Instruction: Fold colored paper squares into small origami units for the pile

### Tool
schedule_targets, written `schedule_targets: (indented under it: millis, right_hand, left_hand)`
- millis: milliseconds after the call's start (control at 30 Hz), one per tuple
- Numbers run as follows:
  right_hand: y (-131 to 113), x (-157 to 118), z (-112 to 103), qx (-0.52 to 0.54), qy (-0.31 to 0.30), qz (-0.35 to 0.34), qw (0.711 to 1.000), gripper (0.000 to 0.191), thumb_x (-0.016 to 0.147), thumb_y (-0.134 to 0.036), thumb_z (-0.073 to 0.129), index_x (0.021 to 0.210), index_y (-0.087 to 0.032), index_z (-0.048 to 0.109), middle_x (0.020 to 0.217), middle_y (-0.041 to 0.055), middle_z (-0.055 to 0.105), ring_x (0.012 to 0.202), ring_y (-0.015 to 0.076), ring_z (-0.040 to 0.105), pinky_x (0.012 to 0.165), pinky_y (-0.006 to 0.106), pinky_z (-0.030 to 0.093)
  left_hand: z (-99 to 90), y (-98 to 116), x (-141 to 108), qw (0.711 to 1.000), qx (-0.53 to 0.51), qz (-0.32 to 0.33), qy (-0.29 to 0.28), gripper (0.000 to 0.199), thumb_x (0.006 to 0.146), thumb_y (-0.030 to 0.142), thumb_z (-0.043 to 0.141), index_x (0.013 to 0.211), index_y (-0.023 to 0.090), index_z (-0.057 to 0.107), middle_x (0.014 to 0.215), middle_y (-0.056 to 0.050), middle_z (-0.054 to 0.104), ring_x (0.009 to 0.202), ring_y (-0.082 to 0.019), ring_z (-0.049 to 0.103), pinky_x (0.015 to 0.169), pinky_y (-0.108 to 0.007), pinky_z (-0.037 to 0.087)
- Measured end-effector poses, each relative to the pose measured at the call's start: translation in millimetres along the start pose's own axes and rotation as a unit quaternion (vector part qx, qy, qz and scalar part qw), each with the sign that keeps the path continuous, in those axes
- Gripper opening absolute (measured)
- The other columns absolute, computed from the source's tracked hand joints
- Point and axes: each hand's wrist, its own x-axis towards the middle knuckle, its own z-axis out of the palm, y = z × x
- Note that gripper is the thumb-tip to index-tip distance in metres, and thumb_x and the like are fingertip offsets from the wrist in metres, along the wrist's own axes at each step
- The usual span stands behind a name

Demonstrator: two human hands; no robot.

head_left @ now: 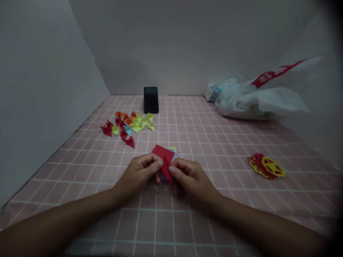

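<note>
Between my two hands is a small piece of folded red origami paper (166, 167), tapering to a point near its lower end. My left hand (142, 172) pinches its left edge between thumb and fingers. On the other edge, the thumb and fingers of my right hand (189, 175) are closed. Just behind and beneath lies a stack of square coloured paper (160, 150), red on top, with yellow and lilac edges showing. The folded piece and my fingers hide part of that stack.
Several folded paper birds (137, 125) in red, orange, yellow and blue lie at the back left. Behind them a black phone (151, 100) leans upright. Red and yellow paper cut-outs (268, 166) rest at the right. A white plastic bag (241, 101) and a small box (210, 93) sit at the back right.
</note>
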Motion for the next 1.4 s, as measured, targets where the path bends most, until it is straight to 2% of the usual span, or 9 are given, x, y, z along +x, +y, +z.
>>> schedule_targets:
  millis: [167,400,633,800,1067,1133,1233,1400]
  right_hand:
    - [-0.6,0.1,1.2,0.001,-0.009,-0.004,1.000,0.029,0.090,-0.039,0.056,0.069,-0.018,0.054,0.051,-0.0045,0.053,0.042,0.0078,0.047,0.042,0.020,0.034]
    - [-2.6,0.1,0.5,-0.029,-0.008,-0.007,1.000,0.028,0.089,-0.036,0.055,0.067,-0.020,0.051,0.050,-0.0046,0.052,0.042,0.0084,0.045,0.043,0.021,0.033]
    - [-5.3,-0.8,1.1,-0.070,-0.031,-0.026,0.997,0.027,0.090,-0.033,0.053,0.067,-0.020,0.052,0.052,-0.0041,0.050,0.046,0.0085,0.042,0.045,0.022,0.031]
    - [-5.7,-1.5,1.0,-0.074,-0.055,-0.037,0.995,0.025,0.090,-0.031,0.053,0.068,-0.019,0.053,0.055,-0.0040,0.049,0.048,0.0082,0.041,0.045,0.022,0.031]
    - [-4.4,-0.2,0.7,-0.022,-0.055,0.004,0.998,0.025,0.089,-0.035,0.055,0.070,-0.019,0.052,0.055,-0.0042,0.051,0.047,0.0082,0.044,0.045,0.021,0.032]
    - [-2.1,0.7,0.5,-0.008,-0.037,0.008,0.999,0.024,0.089,-0.035,0.057,0.072,-0.019,0.052,0.055,-0.0047,0.051,0.046,0.0080,0.044,0.046,0.021,0.033]
    - [2.4,2.5,0.3,0.019,-0.023,-0.002,1.000,0.026,0.089,-0.039,0.059,0.073,-0.018,0.053,0.057,-0.0045,0.052,0.046,0.0076,0.046,0.045,0.020,0.034]
    - [7.0,2.2,2.3,0.066,-0.053,0.045,0.995,0.030,0.085,-0.043,0.065,0.073,-0.018,0.055,0.053,-0.0051,0.053,0.042,0.0072,0.047,0.040,0.018,0.033]
  left_hand:
    - [1.3,2.6,-0.5,1.000,0.021,-0.002,0.008,0.024,0.086,0.033,0.061,0.069,0.016,0.060,0.054,0.003,0.058,0.051,-0.010,0.052,0.054,-0.022,0.041]
    - [2.7,5.4,-2.2,0.998,0.053,0.007,0.021,0.023,0.084,0.033,0.061,0.068,0.016,0.058,0.054,0.004,0.055,0.049,-0.009,0.050,0.052,-0.021,0.040]
    - [2.5,4.7,-1.0,1.000,0.008,0.002,0.015,0.019,0.079,0.032,0.068,0.073,0.016,0.060,0.062,0.003,0.059,0.051,-0.009,0.053,0.051,-0.021,0.043]
    - [0.8,1.5,-2.9,0.999,0.030,0.020,0.016,0.027,0.089,0.032,0.060,0.068,0.016,0.059,0.056,0.004,0.058,0.052,-0.008,0.052,0.054,-0.020,0.042]
    - [0.6,0.5,-1.1,0.998,0.039,0.024,0.035,0.028,0.093,0.033,0.056,0.071,0.016,0.058,0.055,0.004,0.057,0.052,-0.009,0.053,0.054,-0.020,0.043]
    - [1.1,-0.2,0.0,0.999,0.020,0.010,0.023,0.023,0.091,0.034,0.058,0.077,0.016,0.059,0.058,0.004,0.058,0.052,-0.009,0.054,0.054,-0.020,0.044]
    - [1.9,-1.1,0.7,1.000,0.001,0.014,0.004,0.020,0.087,0.031,0.064,0.076,0.016,0.057,0.064,0.004,0.060,0.052,-0.007,0.055,0.053,-0.019,0.043]
    - [2.3,-1.2,-0.7,0.999,-0.006,0.027,0.027,0.022,0.087,0.030,0.062,0.073,0.017,0.052,0.058,0.006,0.058,0.050,-0.007,0.053,0.051,-0.018,0.042]
